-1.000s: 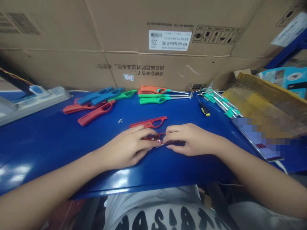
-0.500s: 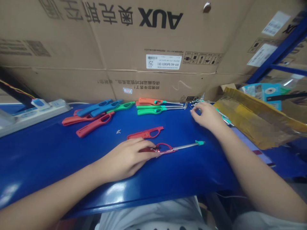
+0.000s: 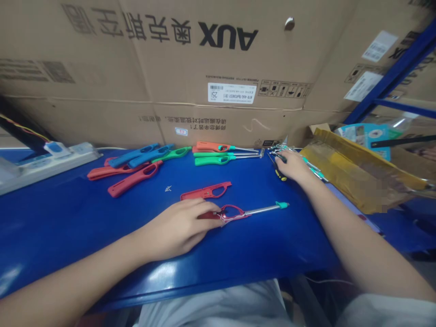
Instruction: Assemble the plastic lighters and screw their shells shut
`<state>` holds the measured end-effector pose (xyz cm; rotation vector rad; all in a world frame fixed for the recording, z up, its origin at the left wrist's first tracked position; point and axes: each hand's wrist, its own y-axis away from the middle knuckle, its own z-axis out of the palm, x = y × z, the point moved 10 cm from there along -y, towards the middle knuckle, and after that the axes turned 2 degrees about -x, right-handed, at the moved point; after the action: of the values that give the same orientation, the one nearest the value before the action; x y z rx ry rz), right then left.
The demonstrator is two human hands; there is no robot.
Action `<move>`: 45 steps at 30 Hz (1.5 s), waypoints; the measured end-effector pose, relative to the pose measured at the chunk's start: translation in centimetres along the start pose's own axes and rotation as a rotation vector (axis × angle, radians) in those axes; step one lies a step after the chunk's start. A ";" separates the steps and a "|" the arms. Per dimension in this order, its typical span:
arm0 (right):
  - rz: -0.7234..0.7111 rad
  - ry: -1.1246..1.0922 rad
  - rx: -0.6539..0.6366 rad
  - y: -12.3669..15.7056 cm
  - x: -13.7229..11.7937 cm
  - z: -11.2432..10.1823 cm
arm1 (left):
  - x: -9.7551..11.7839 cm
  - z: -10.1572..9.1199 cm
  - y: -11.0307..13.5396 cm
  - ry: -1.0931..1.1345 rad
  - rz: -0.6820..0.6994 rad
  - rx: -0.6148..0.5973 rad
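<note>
My left hand (image 3: pixel 185 225) is closed on the red handle of a gas lighter (image 3: pixel 233 213). The lighter lies open-sided on the blue table, with a thin white wire showing and a metal tube ending in a teal tip. Behind it lies a loose red handle half (image 3: pixel 206 190). My right hand (image 3: pixel 291 164) is at a pile of small metal and teal parts (image 3: pixel 281 147), fingers curled together; what they hold is hidden. Against its thumb side is a tool with a black-and-yellow handle (image 3: pixel 279 175), apparently a screwdriver. I cannot tell whether the hand grips it.
Red, blue and green lighter handles (image 3: pixel 134 179) lie at left, beside a white power strip (image 3: pixel 71 159). Orange and green lighters with metal tubes (image 3: pixel 213 161) lie at the back by a large carton (image 3: pixel 153 68). A yellow-taped box (image 3: pixel 354 168) stands at right.
My right hand has shifted slightly down, and the black-and-yellow tool now shows by its thumb. My left hand stays on the red lighter.
</note>
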<state>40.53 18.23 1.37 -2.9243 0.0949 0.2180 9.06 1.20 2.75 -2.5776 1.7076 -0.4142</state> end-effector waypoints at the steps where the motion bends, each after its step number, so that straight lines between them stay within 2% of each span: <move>1: 0.007 0.007 -0.015 0.0 0.0 0.1 | 0.0 0.0 0.0 0.002 0.000 0.001; 6: 0.041 0.041 -0.102 0.3 -0.1 1.1 | 0.1 -0.1 0.0 0.001 -0.004 -0.002; 14: 0.064 0.054 -0.070 0.2 0.9 0.8 | 0.1 -0.3 0.0 0.002 0.003 0.017; 19: 0.047 0.036 -0.009 0.2 0.3 -0.5 | 0.2 -0.3 0.0 0.008 0.008 0.017; 25: 0.037 0.026 -0.090 0.2 -0.4 0.3 | 0.2 -0.5 0.0 0.000 0.015 0.028; 31: 0.082 0.030 -0.134 0.5 0.0 1.0 | 0.1 -0.3 0.0 -0.005 0.004 0.006; 36: 0.127 0.020 -0.148 0.7 0.4 0.8 | 0.2 -0.4 0.0 0.001 0.014 0.016; 45: 0.115 0.095 -0.125 1.2 0.4 0.0 | 0.2 -0.7 -0.1 -0.003 0.014 0.030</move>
<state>40.83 17.07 1.12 -3.0564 0.2743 0.1057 9.01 1.15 3.46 -2.5425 1.7039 -0.4321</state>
